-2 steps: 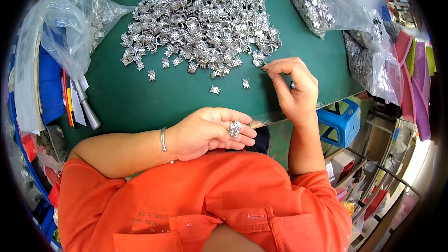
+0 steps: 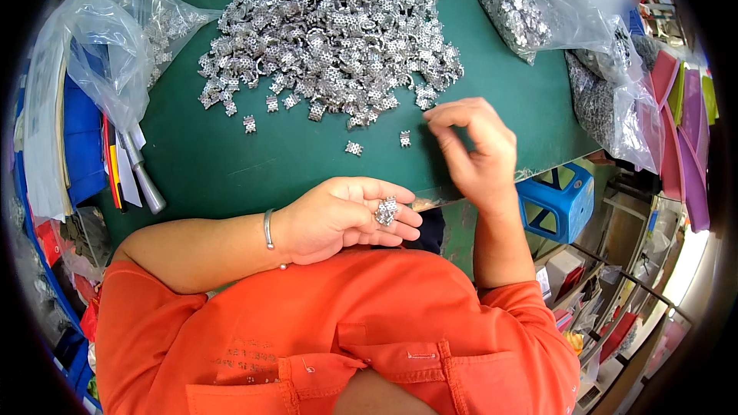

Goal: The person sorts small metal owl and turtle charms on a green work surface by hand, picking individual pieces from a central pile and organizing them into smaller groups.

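Observation:
My left hand (image 2: 342,219) lies palm up near the table's front edge, with its fingers stretched out. A little cluster of silver metal link pieces (image 2: 386,211) rests on those fingers, beside the thumb. Over the table to the right, my right hand (image 2: 477,150) is bent with thumb and index tips brought close together; whatever is between them, if anything, is too small to make out. Nearest to it is a loose link piece (image 2: 405,138) on the green table top. Another loose piece (image 2: 354,148) lies to its left. Beyond them spreads a large heap of the same pieces (image 2: 330,38).
Clear plastic bags (image 2: 519,19) of metal parts stand at the far right, and another bag (image 2: 115,46) sits at the left. By it are pens and a metal-handled tool (image 2: 146,184). A blue stool (image 2: 560,204) stands below the table's right edge.
My right hand has shifted slightly left. The small dark bit at its fingertips and the piece visible between its fingers no longer show. My left hand has stayed still.

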`<action>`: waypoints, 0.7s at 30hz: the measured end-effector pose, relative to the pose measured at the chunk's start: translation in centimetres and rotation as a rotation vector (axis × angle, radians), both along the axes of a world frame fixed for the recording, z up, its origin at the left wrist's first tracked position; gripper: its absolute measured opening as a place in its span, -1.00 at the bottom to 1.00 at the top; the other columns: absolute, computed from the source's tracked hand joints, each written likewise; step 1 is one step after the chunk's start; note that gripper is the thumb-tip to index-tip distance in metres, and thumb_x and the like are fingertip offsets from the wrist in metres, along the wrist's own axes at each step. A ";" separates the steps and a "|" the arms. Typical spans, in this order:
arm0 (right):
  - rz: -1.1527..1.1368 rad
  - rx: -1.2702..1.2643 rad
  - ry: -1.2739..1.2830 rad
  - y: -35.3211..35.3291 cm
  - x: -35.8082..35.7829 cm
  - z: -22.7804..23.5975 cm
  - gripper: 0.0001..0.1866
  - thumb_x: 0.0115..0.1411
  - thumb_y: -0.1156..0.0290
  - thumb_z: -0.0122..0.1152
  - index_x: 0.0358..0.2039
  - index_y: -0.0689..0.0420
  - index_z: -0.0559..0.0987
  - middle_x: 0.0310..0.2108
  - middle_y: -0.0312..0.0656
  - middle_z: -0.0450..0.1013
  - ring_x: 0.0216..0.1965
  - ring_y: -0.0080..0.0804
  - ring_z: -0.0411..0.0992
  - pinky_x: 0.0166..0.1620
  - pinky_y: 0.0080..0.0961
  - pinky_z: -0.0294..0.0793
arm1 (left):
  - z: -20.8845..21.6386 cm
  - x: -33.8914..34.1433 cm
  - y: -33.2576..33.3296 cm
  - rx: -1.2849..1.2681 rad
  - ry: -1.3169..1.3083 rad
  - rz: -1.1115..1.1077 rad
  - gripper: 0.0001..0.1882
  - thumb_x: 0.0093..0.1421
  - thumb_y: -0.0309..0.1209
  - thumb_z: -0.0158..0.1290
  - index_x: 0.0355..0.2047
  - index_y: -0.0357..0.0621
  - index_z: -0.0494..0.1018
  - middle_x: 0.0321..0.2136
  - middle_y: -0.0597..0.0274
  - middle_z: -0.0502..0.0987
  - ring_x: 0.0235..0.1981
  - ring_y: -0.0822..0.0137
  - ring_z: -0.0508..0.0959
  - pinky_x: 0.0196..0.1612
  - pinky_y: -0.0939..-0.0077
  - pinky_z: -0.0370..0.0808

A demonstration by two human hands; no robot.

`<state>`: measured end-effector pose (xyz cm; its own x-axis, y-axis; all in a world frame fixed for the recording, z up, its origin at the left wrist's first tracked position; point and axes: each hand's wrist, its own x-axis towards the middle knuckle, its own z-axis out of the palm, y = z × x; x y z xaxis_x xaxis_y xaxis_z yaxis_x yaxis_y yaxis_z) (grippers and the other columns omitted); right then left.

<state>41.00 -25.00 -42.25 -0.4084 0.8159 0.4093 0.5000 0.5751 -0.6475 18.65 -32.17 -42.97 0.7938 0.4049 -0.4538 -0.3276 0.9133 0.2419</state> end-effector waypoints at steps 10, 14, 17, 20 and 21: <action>0.320 -0.271 0.205 -1.8 -0.7 1.1 -0.82 -0.07 0.64 0.36 -0.47 0.09 0.58 -0.46 -0.33 0.57 -0.38 -0.32 0.50 -0.19 -0.39 0.38 | -0.1 0.0 0.0 0.000 -0.021 0.020 -0.45 0.21 -0.66 -0.14 0.25 -0.39 0.20 0.09 -0.17 0.45 0.12 0.07 0.52 0.22 0.23 0.45; -0.058 0.234 -0.154 0.1 -1.0 -0.3 -0.82 -0.04 0.64 0.32 -0.43 0.09 0.58 -0.40 -0.31 0.57 -0.29 -0.27 0.51 -0.12 -0.36 0.38 | -0.1 0.0 0.0 0.002 -0.021 0.016 -0.44 0.20 -0.67 -0.16 0.25 -0.38 0.20 0.09 -0.15 0.46 0.11 0.08 0.52 0.22 0.23 0.45; -0.023 0.172 -0.165 0.1 -0.7 -0.8 -0.80 -0.04 0.66 0.29 -0.41 0.07 0.58 -0.37 -0.29 0.57 -0.26 -0.24 0.50 -0.11 -0.35 0.37 | -0.1 0.0 0.0 -0.010 -0.026 0.007 -0.45 0.20 -0.68 -0.16 0.25 -0.38 0.21 0.08 -0.15 0.46 0.11 0.08 0.52 0.22 0.22 0.46; 0.052 0.076 -0.102 0.1 -0.3 -0.6 -0.81 -0.04 0.67 0.29 -0.43 0.08 0.57 -0.38 -0.28 0.56 -0.26 -0.24 0.51 -0.12 -0.34 0.38 | -0.2 0.0 -0.1 0.002 -0.028 0.018 -0.45 0.20 -0.67 -0.15 0.24 -0.38 0.22 0.08 -0.14 0.46 0.11 0.08 0.52 0.21 0.23 0.46; 0.040 0.071 -0.077 0.3 0.0 -0.5 -0.81 -0.04 0.68 0.29 -0.43 0.08 0.57 -0.38 -0.28 0.56 -0.26 -0.24 0.51 -0.12 -0.34 0.38 | -0.1 0.0 0.0 0.005 -0.016 0.009 -0.44 0.19 -0.68 -0.16 0.25 -0.38 0.22 0.09 -0.15 0.45 0.13 0.06 0.51 0.21 0.23 0.45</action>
<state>41.02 -24.72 -42.80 -0.4724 0.7682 0.4321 0.5224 0.6388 -0.5647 18.63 -32.22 -43.09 0.7970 0.4146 -0.4392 -0.3399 0.9090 0.2412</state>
